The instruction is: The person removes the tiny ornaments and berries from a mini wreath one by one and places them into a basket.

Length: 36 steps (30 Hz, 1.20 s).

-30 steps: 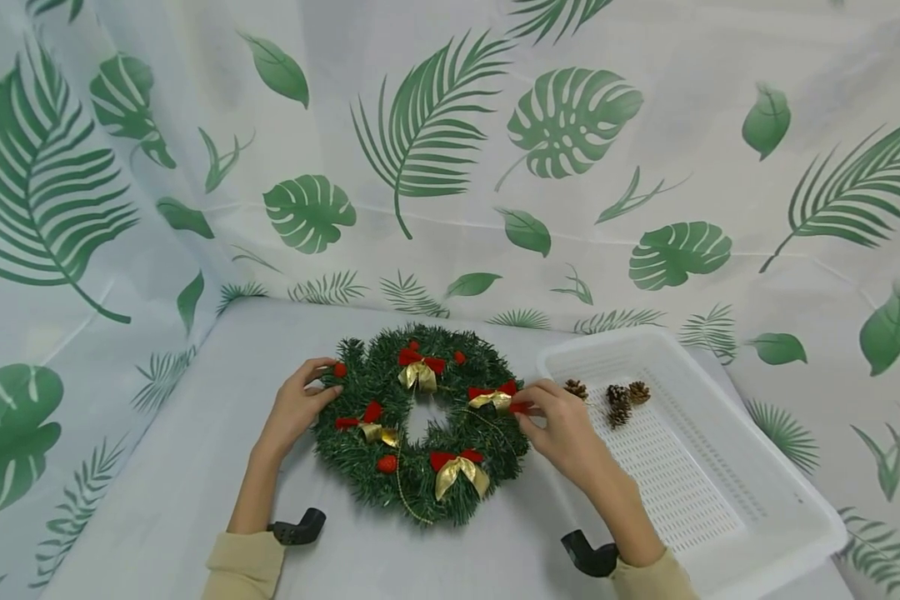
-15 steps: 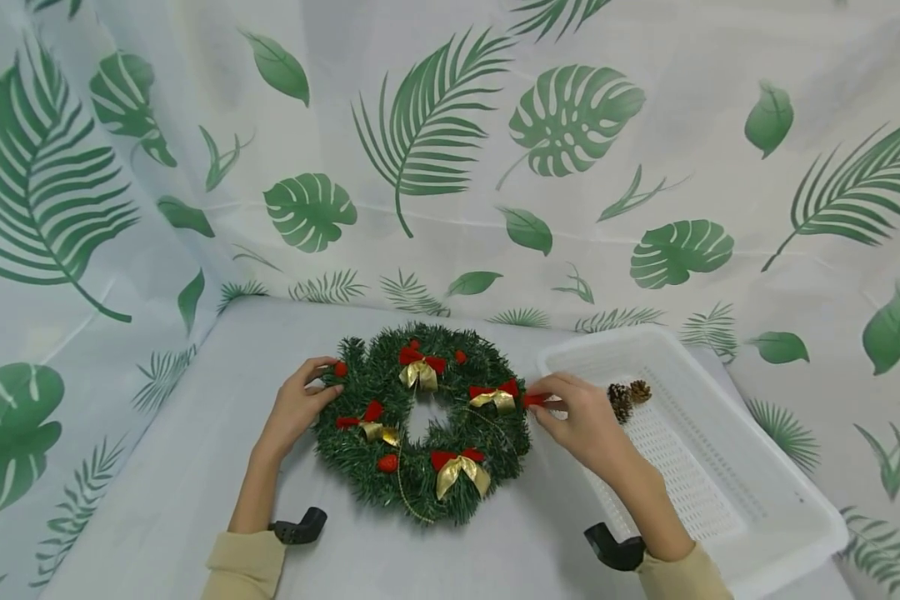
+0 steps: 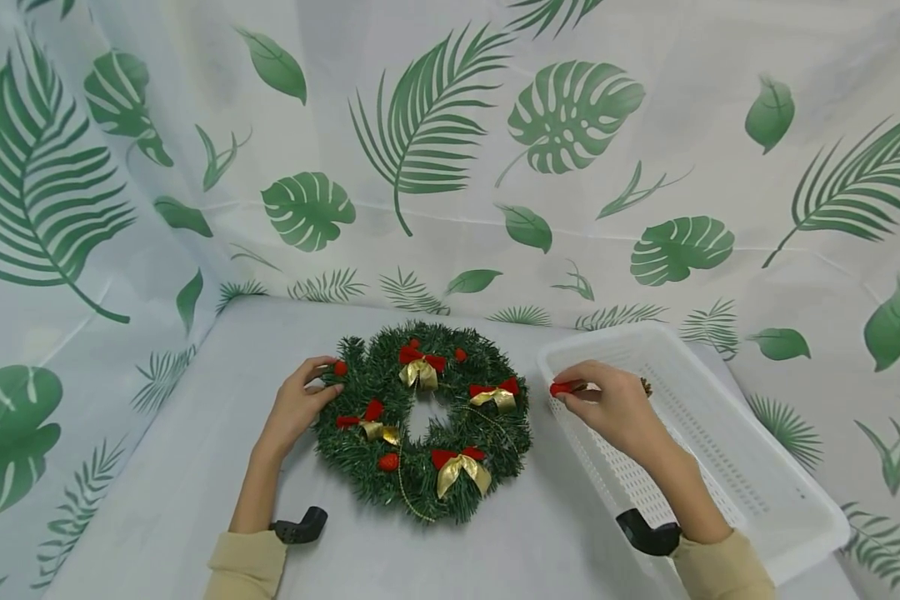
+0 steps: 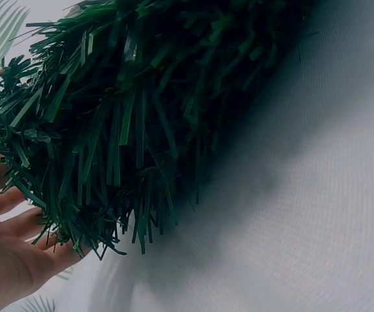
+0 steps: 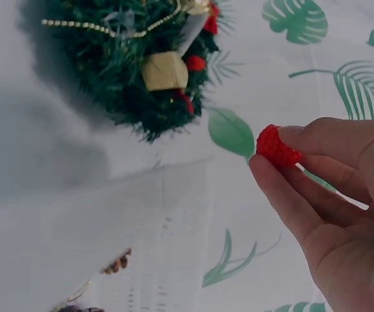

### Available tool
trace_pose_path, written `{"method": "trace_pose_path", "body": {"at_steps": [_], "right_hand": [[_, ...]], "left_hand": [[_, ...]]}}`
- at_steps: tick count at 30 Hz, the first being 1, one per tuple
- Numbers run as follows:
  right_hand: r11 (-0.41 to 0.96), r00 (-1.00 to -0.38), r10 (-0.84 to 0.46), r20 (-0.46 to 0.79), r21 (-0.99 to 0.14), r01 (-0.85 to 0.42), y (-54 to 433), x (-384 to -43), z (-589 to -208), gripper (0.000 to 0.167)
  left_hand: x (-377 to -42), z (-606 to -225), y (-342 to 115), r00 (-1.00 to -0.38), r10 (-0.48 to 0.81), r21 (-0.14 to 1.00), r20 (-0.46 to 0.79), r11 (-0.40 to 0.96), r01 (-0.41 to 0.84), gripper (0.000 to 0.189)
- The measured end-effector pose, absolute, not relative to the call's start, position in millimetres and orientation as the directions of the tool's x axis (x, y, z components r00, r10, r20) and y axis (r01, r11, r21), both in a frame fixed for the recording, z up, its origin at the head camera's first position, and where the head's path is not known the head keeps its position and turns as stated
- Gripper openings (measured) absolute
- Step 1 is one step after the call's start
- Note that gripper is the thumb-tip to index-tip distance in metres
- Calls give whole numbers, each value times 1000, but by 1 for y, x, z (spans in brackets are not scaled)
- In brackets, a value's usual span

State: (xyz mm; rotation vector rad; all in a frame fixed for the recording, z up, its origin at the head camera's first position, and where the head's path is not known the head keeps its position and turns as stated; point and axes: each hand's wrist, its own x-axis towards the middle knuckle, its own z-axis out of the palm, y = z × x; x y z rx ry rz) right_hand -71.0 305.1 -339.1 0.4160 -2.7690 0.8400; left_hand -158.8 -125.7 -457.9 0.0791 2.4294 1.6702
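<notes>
A green Christmas wreath [image 3: 360, 375] lies on the white-covered table, dressed with red-and-gold bows [image 3: 461, 475], small red berries [image 3: 387, 462] and a gold bead string. At its left edge my left hand [image 3: 294, 408] holds the greenery between thumb and fingers; part of those fingers is hidden by needles in the left wrist view. My right hand [image 3: 615, 408] pinches a red berry ornament [image 5: 278, 147] by thumb and fingertips. It is above the near left rim of the white basket, apart from the wreath.
The white plastic basket [image 3: 780, 467] with slotted sides stands right of the wreath. Pine cones [image 5: 117, 262] lie in it, mostly hidden behind my right hand in the head view. A leaf-print curtain [image 3: 450, 208] hangs behind and to the left.
My right hand has drawn the red berry ornament away from the wreath's right side and over to the basket. The left hand and the wreath stay where they were.
</notes>
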Motion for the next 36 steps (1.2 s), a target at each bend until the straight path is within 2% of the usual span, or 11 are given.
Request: {"method": "trace_pose_path", "body": {"at_steps": [7,14,23,36], "right_hand": [[794,-973,-145,182,-565,-224,324,-78,-338,14],[811,-986,-125,111,-561,-166,338,-83,-339,15],[828,-991,-127,45,-545,-131,351,-92,-351,19],[866,-986,-157,-56,-488,-110,369,-99,-381,13]], "left_hand": [[-159,-459,-125,-978,154,927,-141,367,-76,55],[-158,-458,-125,-978,152,929,-142,361,-79,55],[-158,-453,-125,-977,154,924,-146,373,-80,55],[-158,-456,-125,-980,161,931,-117,363,-51,55]]}}
